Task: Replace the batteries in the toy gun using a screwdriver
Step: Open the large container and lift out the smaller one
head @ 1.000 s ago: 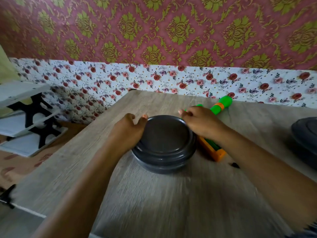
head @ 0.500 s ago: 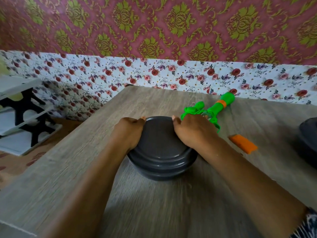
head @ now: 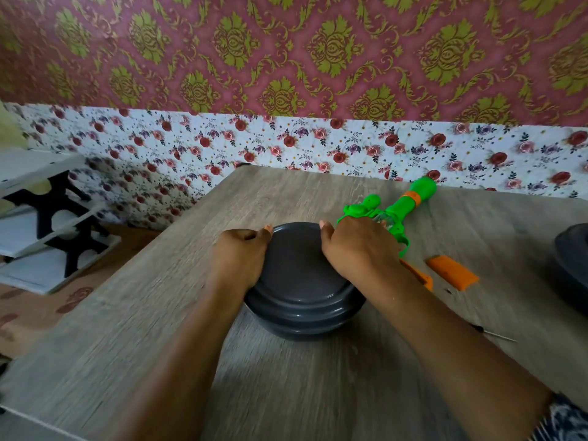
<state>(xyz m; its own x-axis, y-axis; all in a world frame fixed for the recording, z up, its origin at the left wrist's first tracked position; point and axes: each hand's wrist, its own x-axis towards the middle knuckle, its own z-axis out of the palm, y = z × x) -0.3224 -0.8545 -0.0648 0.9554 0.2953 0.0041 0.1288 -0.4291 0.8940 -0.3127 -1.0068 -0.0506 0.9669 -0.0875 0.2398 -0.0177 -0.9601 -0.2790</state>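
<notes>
Grey plastic is under both my hands: my left hand (head: 243, 256) and my right hand (head: 356, 253) grip the 2 sides of the round lidded container (head: 302, 281) in the centre of the frame, fingers curled around the rim of its lid. I judge it light and rigid, but smooth, so I must hold at the rim, where the edge gives grip. Right of centre lies the green toy gun (head: 397, 211), partly behind my right hand. It looks like hollow hard plastic, light and a little fragile, best taken by the thick body, not the thin barrel. Its orange cover (head: 451, 276) lies apart at the right, on the wooden table (head: 159, 313). Lower right, the thin screwdriver (head: 496, 335) lies; it could roll easily.
</notes>
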